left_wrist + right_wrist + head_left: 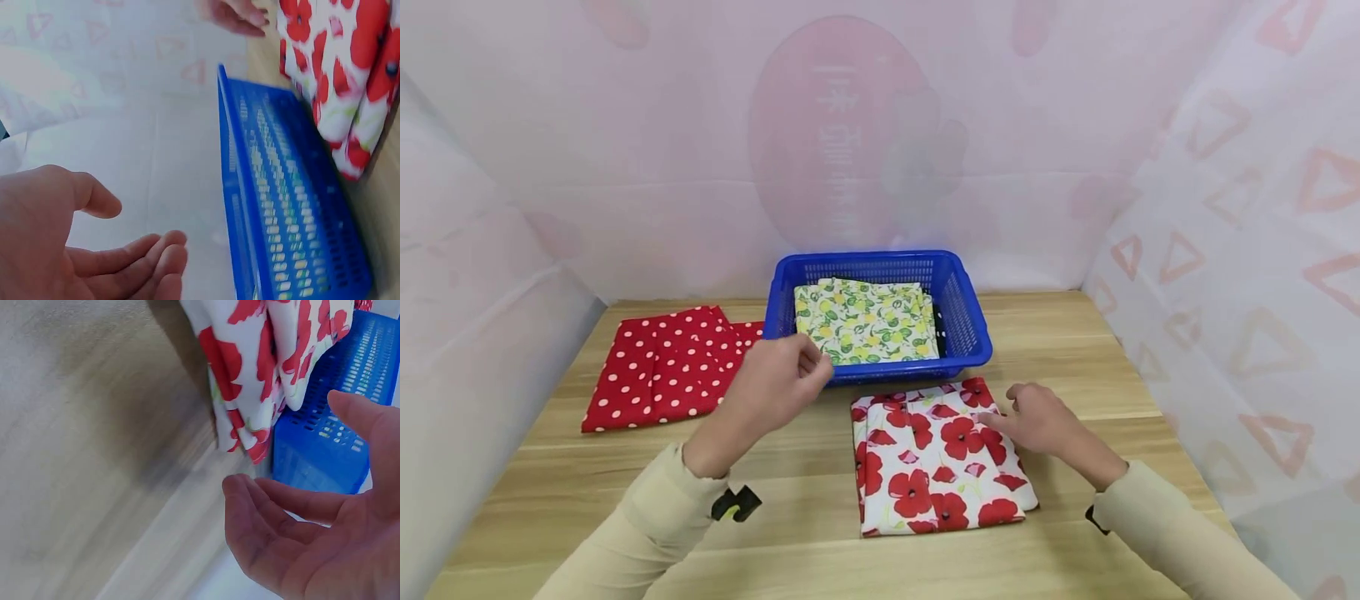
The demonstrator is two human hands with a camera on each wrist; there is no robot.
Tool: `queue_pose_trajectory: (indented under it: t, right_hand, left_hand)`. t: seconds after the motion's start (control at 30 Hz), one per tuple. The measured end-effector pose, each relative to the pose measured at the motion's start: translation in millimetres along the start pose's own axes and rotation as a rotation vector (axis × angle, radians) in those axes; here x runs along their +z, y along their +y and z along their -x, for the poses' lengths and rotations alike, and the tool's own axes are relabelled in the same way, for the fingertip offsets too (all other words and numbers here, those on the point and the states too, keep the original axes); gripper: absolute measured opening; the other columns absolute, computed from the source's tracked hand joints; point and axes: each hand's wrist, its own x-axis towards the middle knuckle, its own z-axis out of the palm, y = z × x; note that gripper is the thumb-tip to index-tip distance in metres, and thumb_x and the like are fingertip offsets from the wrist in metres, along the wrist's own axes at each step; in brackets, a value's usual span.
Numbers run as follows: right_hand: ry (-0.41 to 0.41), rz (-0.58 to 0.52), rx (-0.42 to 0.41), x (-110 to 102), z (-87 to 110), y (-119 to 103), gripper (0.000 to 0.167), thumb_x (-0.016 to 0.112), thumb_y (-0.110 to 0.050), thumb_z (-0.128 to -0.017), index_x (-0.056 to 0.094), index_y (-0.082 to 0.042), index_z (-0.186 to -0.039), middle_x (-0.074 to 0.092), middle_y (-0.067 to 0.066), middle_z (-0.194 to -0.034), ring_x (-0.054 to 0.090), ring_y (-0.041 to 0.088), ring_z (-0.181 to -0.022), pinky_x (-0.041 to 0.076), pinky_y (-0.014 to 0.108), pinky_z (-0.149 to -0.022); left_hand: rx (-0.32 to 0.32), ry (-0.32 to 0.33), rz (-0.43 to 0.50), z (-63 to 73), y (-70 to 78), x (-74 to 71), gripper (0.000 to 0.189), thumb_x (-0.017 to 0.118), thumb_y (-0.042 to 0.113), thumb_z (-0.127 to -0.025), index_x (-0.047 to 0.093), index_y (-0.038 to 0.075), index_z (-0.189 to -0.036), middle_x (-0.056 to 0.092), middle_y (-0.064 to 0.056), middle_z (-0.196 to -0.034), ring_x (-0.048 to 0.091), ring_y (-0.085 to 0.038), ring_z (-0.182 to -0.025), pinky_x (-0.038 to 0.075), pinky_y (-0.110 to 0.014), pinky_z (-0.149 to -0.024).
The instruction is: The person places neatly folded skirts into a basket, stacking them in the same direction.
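A folded white cloth with red poppies (pixel 940 467) lies on the table in front of a blue plastic basket (pixel 910 367). My right hand (pixel 1048 421) is at the cloth's back right edge, its thumb overlapping the print in the head view. In the right wrist view the fingers (pixel 250 531) are loosely bent, with nothing between them and the thumb. My left hand (pixel 767 387) hovers by the basket's front left corner. Its relaxed fingers (pixel 137 256) hold nothing. Inside the basket lies a folded lemon-print cloth (pixel 865 325).
A folded red cloth with white dots (pixel 662 367) lies left of the basket, partly behind my left hand. Dark dotted fabric (pixel 940 331) peeks out under the lemon-print cloth. Pale printed sheets (pixel 1037 208) wall in the wooden table (pixel 790 508) at the back and sides.
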Motion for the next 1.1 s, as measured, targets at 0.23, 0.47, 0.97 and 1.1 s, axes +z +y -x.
queue_pose_trajectory:
  t: [0.23, 0.47, 0.97, 1.1]
  right_hand:
    - [-0.034, -0.1, 0.089, 11, -8.2, 17, 0.058, 0.078, -0.054, -0.09, 0.072, 0.003, -0.105, 0.06, 0.005, -0.074, 0.053, 0.018, -0.064, 0.042, 0.026, -0.057]
    - [-0.044, -0.17, 0.143, 17, -7.9, 22, 0.051, 0.078, -0.053, -0.091, 0.061, -0.013, -0.063, 0.042, -0.003, -0.055, 0.044, 0.016, -0.053, 0.034, 0.025, -0.054]
    - [-0.132, -0.336, 0.223, 24, -8.3, 21, 0.053, 0.08, -0.054, -0.09, 0.057, -0.015, -0.063, 0.044, -0.003, -0.056, 0.044, 0.014, -0.054, 0.032, 0.023, -0.054]
    - [-0.129, -0.273, 0.159, 26, -3.4, 16, 0.046, 0.082, -0.049, -0.089, 0.06, -0.012, -0.073, 0.046, -0.001, -0.064, 0.047, 0.017, -0.061, 0.034, 0.026, -0.057]
  left_hand:
    - [-0.203, -0.34, -0.03, 16.8, 4.4, 34.8, 0.058, 0.065, 0.039, -0.1, 0.047, 0.014, -0.05, 0.041, 0.004, -0.045, 0.037, -0.013, -0.042, 0.03, -0.023, -0.047]
    - [-0.369, -0.439, 0.103, 23.2, -3.4, 74.7, 0.059, 0.069, 0.042, -0.099, 0.047, 0.014, -0.053, 0.041, 0.001, -0.048, 0.039, -0.016, -0.045, 0.028, -0.025, -0.048]
    - [-0.453, -0.445, 0.277, 27.4, -12.0, 112.6, 0.051, 0.074, 0.042, -0.097, 0.056, 0.014, -0.058, 0.048, 0.001, -0.051, 0.04, -0.016, -0.046, 0.027, -0.025, -0.048]
    - [-0.449, -0.435, 0.276, 28.2, -10.8, 117.2, 0.05, 0.075, 0.039, -0.097, 0.054, 0.014, -0.059, 0.045, 0.002, -0.051, 0.04, -0.015, -0.046, 0.026, -0.025, -0.048]
